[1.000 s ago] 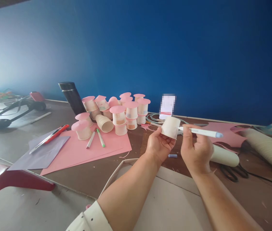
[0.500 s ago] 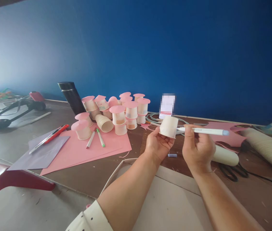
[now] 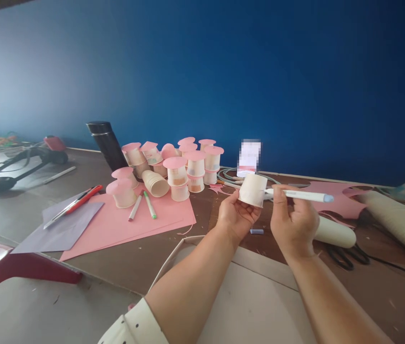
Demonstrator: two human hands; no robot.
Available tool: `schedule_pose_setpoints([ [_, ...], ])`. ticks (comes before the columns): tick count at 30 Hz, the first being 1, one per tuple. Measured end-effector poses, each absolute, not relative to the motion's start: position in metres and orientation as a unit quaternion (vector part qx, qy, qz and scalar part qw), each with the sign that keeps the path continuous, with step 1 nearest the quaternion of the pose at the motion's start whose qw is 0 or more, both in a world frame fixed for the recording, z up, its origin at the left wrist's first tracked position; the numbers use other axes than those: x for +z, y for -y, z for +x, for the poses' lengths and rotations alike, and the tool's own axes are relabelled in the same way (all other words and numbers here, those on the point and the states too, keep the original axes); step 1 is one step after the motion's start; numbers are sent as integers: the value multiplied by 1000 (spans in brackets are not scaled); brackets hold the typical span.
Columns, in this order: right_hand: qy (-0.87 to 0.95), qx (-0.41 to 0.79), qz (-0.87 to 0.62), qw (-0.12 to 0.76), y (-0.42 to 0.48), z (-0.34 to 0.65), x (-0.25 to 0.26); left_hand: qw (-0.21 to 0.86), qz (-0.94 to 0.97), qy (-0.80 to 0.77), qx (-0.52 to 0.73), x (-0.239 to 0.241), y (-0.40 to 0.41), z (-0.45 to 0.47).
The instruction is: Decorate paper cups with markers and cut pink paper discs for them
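Note:
My left hand (image 3: 236, 215) holds a white paper cup (image 3: 252, 189) upside down, gripping it low near the rim. In my right hand (image 3: 293, 222) is a white marker (image 3: 306, 195) with a pale blue end, its tip at the right side of the cup. A small blue marker cap (image 3: 257, 231) lies on the table just below the cup. To the left stand several paper cups (image 3: 175, 177) with pink paper discs on top. A nested stack of plain cups (image 3: 155, 184) lies on its side among them.
Pink paper sheets (image 3: 145, 222), a purple sheet (image 3: 76, 234), a red cutter knife (image 3: 83, 198) and two markers lie at left. Behind stand a black flask (image 3: 107, 145) and a blurred phone (image 3: 248, 157). At right are long cup stacks (image 3: 399, 222), pink scraps (image 3: 338, 196) and black cable (image 3: 345, 258).
The cup has turned and shifted slightly to the right in my left hand. The marker has tipped a little and moved slightly left, its tip staying by the cup.

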State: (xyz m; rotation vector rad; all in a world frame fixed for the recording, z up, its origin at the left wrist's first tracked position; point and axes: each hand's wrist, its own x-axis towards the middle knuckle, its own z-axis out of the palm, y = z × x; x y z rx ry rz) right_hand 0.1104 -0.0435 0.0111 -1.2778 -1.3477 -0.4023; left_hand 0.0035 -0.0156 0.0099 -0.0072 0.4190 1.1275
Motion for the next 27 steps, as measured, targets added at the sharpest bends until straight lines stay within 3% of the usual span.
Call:
schedule_pose_setpoints([
  [14, 540, -175, -544, 618, 42, 113, 11, 806, -10, -216, 551, 9, 15, 6],
  [27, 607, -154, -533, 568, 43, 106, 9, 760, 94, -216, 606, 12, 21, 17],
])
